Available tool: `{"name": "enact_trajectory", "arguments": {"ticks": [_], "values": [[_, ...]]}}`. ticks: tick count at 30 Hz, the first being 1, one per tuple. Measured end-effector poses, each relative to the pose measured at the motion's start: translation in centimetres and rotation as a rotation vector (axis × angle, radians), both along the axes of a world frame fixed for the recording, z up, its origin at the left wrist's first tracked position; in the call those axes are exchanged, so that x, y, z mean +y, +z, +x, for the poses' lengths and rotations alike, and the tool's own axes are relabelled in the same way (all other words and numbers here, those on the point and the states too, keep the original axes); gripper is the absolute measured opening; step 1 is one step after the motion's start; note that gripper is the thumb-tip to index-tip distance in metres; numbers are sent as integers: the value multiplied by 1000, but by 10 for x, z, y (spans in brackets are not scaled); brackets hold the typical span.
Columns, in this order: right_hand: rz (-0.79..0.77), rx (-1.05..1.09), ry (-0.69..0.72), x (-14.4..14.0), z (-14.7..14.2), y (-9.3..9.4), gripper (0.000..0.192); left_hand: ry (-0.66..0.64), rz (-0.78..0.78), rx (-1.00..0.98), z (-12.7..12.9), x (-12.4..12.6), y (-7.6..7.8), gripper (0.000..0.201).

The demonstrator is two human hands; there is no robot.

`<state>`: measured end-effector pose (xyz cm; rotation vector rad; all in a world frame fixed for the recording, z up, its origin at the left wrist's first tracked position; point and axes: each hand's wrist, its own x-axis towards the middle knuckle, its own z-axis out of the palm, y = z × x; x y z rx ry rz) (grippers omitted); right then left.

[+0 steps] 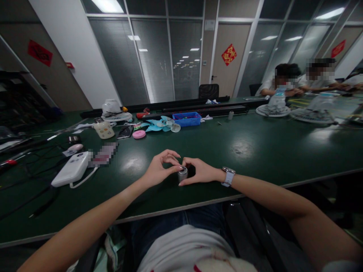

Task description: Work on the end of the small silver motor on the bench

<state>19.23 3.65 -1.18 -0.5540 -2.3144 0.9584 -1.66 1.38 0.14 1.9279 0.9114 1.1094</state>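
A small grey metal cylinder [183,174] stands upright on the green table in front of me. My right hand [200,170] curves around it from the right, thumb low at the near side and index finger behind its top. Over the cylinder's top edge, my left hand [164,168] brings its thumb and a finger together in a pinch, with the other fingers curled above. A tiny dark bit shows at the top by the left thumb; whether it is a separate piece is too small to tell.
To the left lie a white power bank [72,169] with a cable, a phone [104,154] and a patterned cup [103,128]. Farther back are a pink round lid [138,134], blue fan blades [159,124] and a blue tray [187,120]. Other people sit at the far right.
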Motion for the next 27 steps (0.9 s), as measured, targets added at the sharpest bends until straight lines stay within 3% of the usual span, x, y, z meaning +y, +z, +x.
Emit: {"name": "enact_trajectory", "arguments": {"ticks": [16,22,27], "values": [[44,-8,8,0,-1,1,39,-38,-29,28,7,-11,3,40],[31,8,6,1,0,-2,43,-21,8,3,4,-8,3,31],[0,15,18,1,0,-2,44,-33,-96,-104,2,-5,2,27]]}}
